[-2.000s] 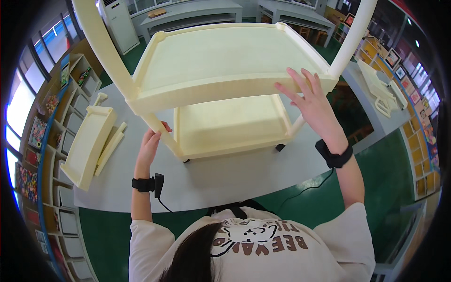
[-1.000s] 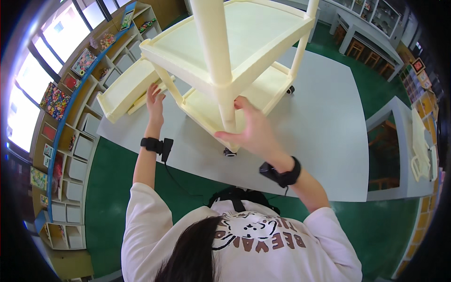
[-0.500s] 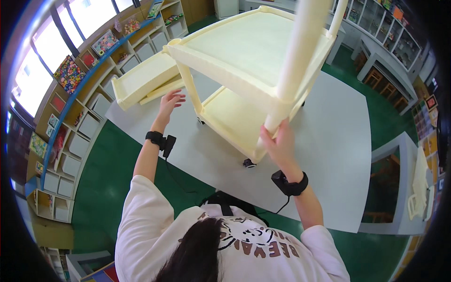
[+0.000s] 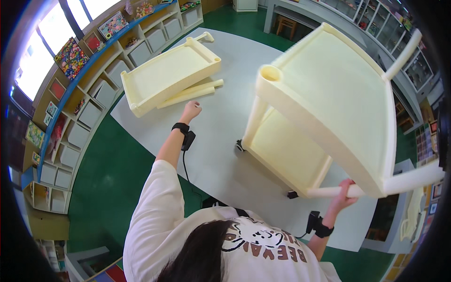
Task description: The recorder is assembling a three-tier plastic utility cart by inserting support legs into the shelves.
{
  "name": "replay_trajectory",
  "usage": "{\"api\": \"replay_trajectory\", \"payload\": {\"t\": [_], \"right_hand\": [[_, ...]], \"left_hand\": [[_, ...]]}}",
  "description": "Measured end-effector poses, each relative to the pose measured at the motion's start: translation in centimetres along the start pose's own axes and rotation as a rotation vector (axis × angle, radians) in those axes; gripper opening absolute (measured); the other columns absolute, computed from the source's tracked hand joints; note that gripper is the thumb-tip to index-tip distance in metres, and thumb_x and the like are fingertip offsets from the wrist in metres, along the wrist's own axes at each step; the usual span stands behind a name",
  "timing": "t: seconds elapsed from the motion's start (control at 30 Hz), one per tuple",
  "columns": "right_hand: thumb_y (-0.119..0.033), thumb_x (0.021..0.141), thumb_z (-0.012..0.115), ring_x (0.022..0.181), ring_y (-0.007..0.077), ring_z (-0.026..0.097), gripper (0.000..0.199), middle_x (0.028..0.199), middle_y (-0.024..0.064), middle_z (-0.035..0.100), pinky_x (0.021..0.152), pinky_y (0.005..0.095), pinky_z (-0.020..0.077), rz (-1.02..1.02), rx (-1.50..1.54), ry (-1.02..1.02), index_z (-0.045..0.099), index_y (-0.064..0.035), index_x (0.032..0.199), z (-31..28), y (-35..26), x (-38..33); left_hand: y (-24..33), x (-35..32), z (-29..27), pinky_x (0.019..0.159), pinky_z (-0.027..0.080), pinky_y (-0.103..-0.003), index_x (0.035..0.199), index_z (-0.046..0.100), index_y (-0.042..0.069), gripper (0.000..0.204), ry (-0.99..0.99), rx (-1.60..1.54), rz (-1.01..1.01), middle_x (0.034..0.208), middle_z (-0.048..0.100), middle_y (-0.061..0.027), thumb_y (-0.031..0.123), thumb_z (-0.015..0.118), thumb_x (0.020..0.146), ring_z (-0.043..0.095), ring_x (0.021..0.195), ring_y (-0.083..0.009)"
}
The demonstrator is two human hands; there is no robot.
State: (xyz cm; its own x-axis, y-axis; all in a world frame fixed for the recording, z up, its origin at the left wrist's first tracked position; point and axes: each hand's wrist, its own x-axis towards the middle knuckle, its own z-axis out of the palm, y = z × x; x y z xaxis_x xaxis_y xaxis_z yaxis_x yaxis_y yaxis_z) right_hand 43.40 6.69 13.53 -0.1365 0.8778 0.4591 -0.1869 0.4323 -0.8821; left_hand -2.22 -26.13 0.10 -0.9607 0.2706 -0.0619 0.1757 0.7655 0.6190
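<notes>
A cream two-tier cart (image 4: pixel 338 89) stands on casters at the right of the table. My right hand (image 4: pixel 345 196) is wrapped round its near lower post (image 4: pixel 324 191), just below the upper tray. Posts rise from the upper tray at two corners, while its left corner shows an open round socket (image 4: pixel 271 73). My left hand (image 4: pixel 191 112) hovers over the table with fingers curled and nothing visible in them. Close beyond it lie two loose cream tubes (image 4: pixel 188 97), beside a separate cream tray (image 4: pixel 171 70).
The grey table (image 4: pixel 211 136) carries everything. A small cream piece (image 4: pixel 205 36) lies behind the loose tray. Low shelves (image 4: pixel 89 115) with white bins curve along the left, and a grey frame-like stand (image 4: pixel 399 225) is at the right. Black cables hang from both wrist straps.
The cart has shifted right in view and turned, with my right hand still on its post. My left hand has moved right, and its spread fingers have curled in.
</notes>
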Motion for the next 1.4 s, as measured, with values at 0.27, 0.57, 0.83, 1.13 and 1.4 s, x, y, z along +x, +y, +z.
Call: {"api": "replay_trajectory", "payload": {"t": [0.27, 0.57, 0.83, 1.13, 1.4], "right_hand": [[-0.009, 0.079, 0.052, 0.06, 0.0125, 0.047, 0.01, 0.064, 0.0052, 0.049, 0.055, 0.0259, 0.0403, -0.077, -0.331, 0.099, 0.048, 0.0, 0.076, -1.0, -0.8, -0.2], [-0.007, 0.08, 0.052, 0.08, 0.0177, 0.052, 0.029, 0.088, 0.0113, 0.056, 0.075, 0.0275, 0.0409, -0.161, -0.577, 0.14, 0.046, 0.0073, 0.104, -5.8, 0.4, 3.3], [-0.011, 0.083, 0.048, 0.094, 0.0183, 0.049, 0.032, 0.106, 0.012, 0.052, 0.08, 0.028, 0.0396, -0.039, -0.598, -0.106, 0.045, 0.0075, 0.109, -18.0, 8.1, 9.4], [-0.011, 0.081, 0.049, 0.091, 0.0191, 0.052, 0.031, 0.101, 0.0126, 0.056, 0.08, 0.0283, 0.0389, -0.24, -0.602, 0.015, 0.047, 0.0059, 0.106, -16.7, 9.7, 12.4], [-0.009, 0.083, 0.045, 0.1, 0.0186, 0.047, 0.036, 0.11, 0.0136, 0.05, 0.087, 0.0269, 0.0344, -0.117, -0.491, 0.047, 0.039, 0.0032, 0.116, -13.4, 7.0, 10.9]], "left_hand": [[-1.1, 6.2, 0.2, 0.094, 0.027, -0.052, 0.13, 0.019, 0.016, 0.08, -0.15, 0.509, 0.096, 0.137, 0.017, -0.0092, 0.018, 0.062, 0.063, 0.02, 0.123, -0.0326], [-3.6, 8.3, 0.7, 0.095, 0.02, -0.055, 0.13, 0.02, 0.013, 0.078, -0.069, 0.536, -0.023, 0.134, 0.023, -0.0124, 0.016, 0.062, 0.064, 0.021, 0.123, -0.0341], [-6.2, 7.7, 1.4, 0.094, 0.029, -0.044, 0.119, 0.033, 0.004, 0.062, 0.024, 0.562, 0.1, 0.123, 0.036, -0.0179, 0.008, 0.06, 0.064, 0.034, 0.116, -0.0318], [-4.0, 2.7, 2.9, 0.081, 0.037, -0.042, 0.096, 0.047, 0.006, 0.041, 0.055, 0.659, 0.408, 0.093, 0.048, -0.012, 0.01, 0.063, 0.058, 0.046, 0.095, -0.029], [-4.1, 2.8, 2.7, 0.09, 0.027, -0.055, 0.095, 0.058, 0.005, 0.038, -0.034, 0.66, 0.226, 0.13, 0.027, -0.0131, 0.023, 0.066, 0.061, 0.026, 0.119, -0.0304]]}}
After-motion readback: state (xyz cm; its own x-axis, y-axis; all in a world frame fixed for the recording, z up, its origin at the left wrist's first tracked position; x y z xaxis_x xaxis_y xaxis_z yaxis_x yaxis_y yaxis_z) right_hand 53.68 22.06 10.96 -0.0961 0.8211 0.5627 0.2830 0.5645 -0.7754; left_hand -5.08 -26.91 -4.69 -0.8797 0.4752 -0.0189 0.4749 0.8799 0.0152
